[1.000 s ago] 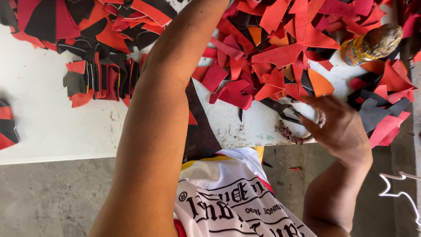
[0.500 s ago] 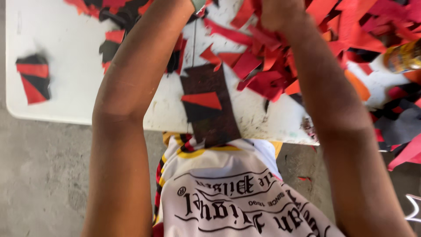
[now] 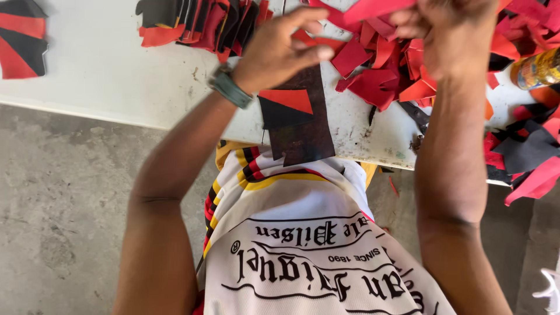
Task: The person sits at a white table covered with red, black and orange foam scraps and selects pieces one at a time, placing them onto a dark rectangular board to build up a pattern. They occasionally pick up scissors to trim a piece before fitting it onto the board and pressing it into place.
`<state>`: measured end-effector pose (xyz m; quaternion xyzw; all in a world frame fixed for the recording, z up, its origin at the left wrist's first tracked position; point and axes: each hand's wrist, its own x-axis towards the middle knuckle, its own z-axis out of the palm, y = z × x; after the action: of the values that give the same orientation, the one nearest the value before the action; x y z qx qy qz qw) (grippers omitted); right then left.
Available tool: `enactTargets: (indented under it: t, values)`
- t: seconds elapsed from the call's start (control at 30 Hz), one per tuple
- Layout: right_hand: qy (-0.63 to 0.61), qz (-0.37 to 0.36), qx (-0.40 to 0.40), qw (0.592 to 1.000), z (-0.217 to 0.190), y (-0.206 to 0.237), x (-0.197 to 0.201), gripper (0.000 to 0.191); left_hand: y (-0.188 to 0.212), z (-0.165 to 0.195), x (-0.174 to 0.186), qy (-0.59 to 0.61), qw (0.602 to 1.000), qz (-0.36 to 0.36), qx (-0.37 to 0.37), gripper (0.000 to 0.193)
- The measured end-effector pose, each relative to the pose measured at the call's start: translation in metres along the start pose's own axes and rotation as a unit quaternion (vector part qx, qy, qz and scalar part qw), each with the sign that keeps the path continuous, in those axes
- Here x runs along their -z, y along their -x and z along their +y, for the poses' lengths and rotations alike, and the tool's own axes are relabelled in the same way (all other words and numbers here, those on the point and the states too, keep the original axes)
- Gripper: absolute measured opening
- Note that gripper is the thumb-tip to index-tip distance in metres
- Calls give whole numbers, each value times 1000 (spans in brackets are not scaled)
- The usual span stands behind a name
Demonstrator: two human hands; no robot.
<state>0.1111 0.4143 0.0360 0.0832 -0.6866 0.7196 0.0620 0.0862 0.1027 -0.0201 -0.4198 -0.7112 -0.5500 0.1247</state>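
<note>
Right now both my hands are up over the white bench (image 3: 105,76), working in the heap of red scraps (image 3: 385,70). My left hand (image 3: 277,49), the one with the grey-green watch strap (image 3: 230,87) on its wrist, has its fingers (image 3: 312,53) curled in, thumb and forefinger nearly meeting at a thin red strip (image 3: 318,41) on the near edge of the heap; I cannot tell for sure whether the strip is actually pinched or only touched. My right hand (image 3: 452,35) is higher on the heap, its fingers clenched around a long red piece (image 3: 379,9) that sticks out toward the left hand at the top of the view.

Just beside the heap, on the side nearest my body, a dark rectangular board (image 3: 306,134) lies flat and hangs a little over the bench edge. On top of it sit a black piece (image 3: 280,114) and a red triangle (image 3: 287,99), the triangle overlapping the black.

Left of the heap, a row of black and red pieces (image 3: 198,20) stands stacked on edge. Well apart from the heap, at the far left corner of the bench, lies a small black-and-red pile (image 3: 20,38). Right of the heap, a yellow-labelled bottle (image 3: 536,67) lies on its side, with black and red offcuts (image 3: 525,154) below it. Under the bench is bare concrete floor (image 3: 64,204).
</note>
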Motion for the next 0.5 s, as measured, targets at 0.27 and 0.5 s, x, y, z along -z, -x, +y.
enactTargets:
  t: [0.27, 0.5]
  values:
    - [-89, -63, -44, 993, 24, 46, -32, 25, -1, 5, -37, 184, 961, 35, 206, 23]
    - [18, -100, 16, 995, 35, 59, -28, 42, 7, 2, -16, 110, 979, -44, 163, 20]
